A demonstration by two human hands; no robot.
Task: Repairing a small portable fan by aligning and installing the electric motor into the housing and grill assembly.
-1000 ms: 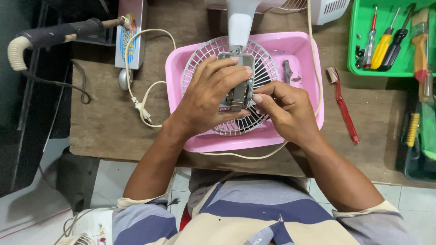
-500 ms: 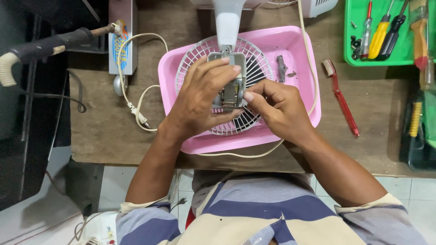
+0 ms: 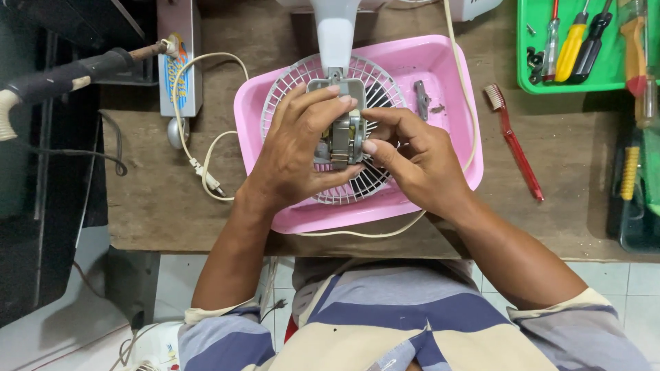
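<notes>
The left hand [image 3: 299, 154] wrapped its grip around the fan motor [image 3: 342, 141], a grey metal block standing upright, long axis toward the white fan neck [image 3: 335, 34]. The right hand [image 3: 419, 161] pinched its right side. Both hovered over the wire fan guard [image 3: 375, 86] in the pink plastic tray [image 3: 447, 75] on the wooden worktop [image 3: 158, 206].

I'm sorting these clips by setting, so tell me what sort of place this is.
Probably a small appliance repair bench: both hands work on a fan motor over a pink tray, with a green tray of screwdrivers and a soldering iron on the worn wooden table.
</notes>
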